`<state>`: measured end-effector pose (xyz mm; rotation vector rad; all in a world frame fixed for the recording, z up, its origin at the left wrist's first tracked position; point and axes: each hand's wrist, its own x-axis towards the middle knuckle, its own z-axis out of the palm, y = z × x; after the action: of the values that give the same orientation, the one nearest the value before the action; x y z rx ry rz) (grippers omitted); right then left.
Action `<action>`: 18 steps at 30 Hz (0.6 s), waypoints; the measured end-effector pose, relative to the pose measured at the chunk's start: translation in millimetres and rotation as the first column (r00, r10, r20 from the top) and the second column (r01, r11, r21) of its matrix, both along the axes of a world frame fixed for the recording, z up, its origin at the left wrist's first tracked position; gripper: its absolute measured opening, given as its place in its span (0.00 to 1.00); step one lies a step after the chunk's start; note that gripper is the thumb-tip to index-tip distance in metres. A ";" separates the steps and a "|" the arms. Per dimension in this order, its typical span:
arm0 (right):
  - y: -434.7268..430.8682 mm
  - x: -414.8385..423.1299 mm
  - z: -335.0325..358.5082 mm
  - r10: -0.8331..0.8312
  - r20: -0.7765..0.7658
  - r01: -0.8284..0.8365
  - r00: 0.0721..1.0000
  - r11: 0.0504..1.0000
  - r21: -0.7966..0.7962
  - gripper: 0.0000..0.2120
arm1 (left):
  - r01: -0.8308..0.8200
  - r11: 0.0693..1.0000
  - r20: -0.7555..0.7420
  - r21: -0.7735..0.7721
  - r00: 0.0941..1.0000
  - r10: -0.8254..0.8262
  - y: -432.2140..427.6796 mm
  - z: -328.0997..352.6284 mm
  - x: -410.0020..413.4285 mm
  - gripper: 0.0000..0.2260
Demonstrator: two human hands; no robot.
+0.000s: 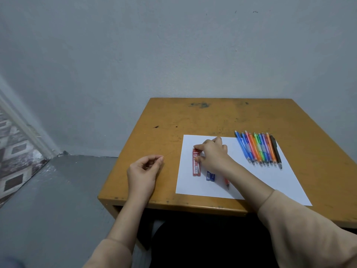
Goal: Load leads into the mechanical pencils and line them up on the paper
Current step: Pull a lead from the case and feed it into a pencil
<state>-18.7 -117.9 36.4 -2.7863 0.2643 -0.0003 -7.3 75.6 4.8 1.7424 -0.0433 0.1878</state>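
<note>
1. Mechanical pencils [258,149] in blue, orange, green, purple and black lie side by side at the far right corner of the paper [193,186], touching one another, tips toward the person, their back ends just past the paper's far edge.
2. One more, an orange-red pencil [226,183], lies apart from that row near the middle of the paper. Only its tip shows from under the wrist of the right hand [212,153].
3. By this layout the task looks nearly done: the row is formed and this stray pencil is probably the last to fill and add. Whether the lined-up ones hold leads cannot be seen.
4. On the left part of the paper lies a red lead case [196,165] marked 2B, flat, its length running toward the person. Its contents are not visible, nor whether its cap is on.
5. Just to the right of the red case on the paper lies a blue lead case [211,176], its far half hidden by the right hand; its contents cannot be told.
6. The right hand pinches the far end of the red case between thumb and fingertip.
7. Left of the paper, over the wooden desk [193,117], the left hand [144,171] is curled, thumb and forefinger tips together. Whether a lead sits between them is too fine to tell.
</note>
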 end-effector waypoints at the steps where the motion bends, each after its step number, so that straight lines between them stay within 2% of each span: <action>1: -0.2 -0.5 -0.6 -0.006 0.004 0.006 1.000 1.000 0.007 0.20 | 0.001 1.000 0.000 0.001 1.000 -0.001 -0.1 0.3 0.1 0.04; 5: -0.8 -3.7 -2.0 0.014 0.079 -0.018 0.997 0.999 0.047 0.19 | 0.007 1.000 0.007 0.016 1.000 -0.007 -0.3 2.1 -1.2 0.03; 8: -2.6 -8.5 3.0 -0.011 0.163 -0.015 0.987 0.987 0.160 0.18 | 0.001 1.000 0.005 0.006 1.000 -0.001 -0.8 2.1 -1.5 0.04; 15: -15.7 -26.0 15.3 -0.186 0.313 0.052 0.931 0.919 0.392 0.15 | 0.010 0.999 0.011 0.036 1.000 -0.010 -1.3 4.2 -3.6 0.04; 18: -20.5 -37.3 12.6 -0.274 0.323 0.110 0.906 0.888 0.446 0.15 | 0.013 0.999 0.012 0.046 1.000 -0.013 -1.7 5.1 -5.2 0.04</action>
<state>-56.0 -138.4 48.9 -2.2584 0.3929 -0.4728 -12.5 73.9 10.0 1.7861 -0.0684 0.1891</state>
